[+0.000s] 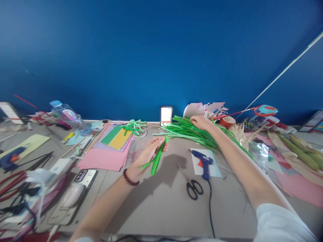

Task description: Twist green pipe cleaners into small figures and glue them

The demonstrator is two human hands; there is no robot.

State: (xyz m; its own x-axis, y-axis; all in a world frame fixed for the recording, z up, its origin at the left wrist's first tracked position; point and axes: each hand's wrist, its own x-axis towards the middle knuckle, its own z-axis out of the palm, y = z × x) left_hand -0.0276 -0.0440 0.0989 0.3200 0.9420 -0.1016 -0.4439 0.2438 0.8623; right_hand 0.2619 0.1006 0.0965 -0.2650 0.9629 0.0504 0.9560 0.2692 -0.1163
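Fingers closed, my left hand (154, 149) grips a small bundle of green stems (156, 162) whose top is gathered into a knobby end; the stems hang down below the fingers. Over at the back, right of centre, my right hand (200, 122) reaches onto a large pile of green stems (181, 129). Its fingers are bent down at the pile, and whether they pinch a stem is too small to tell. Curled green pieces (135, 127) lie left of the pile.
Black-handled scissors (193, 188) and a blue glue gun (205, 163) on white paper lie in front of the pile. Pink sheets (103, 158), a phone (85, 176) and a bottle (67, 114) are at left. A red cup (227, 122) and corn husks stand right.
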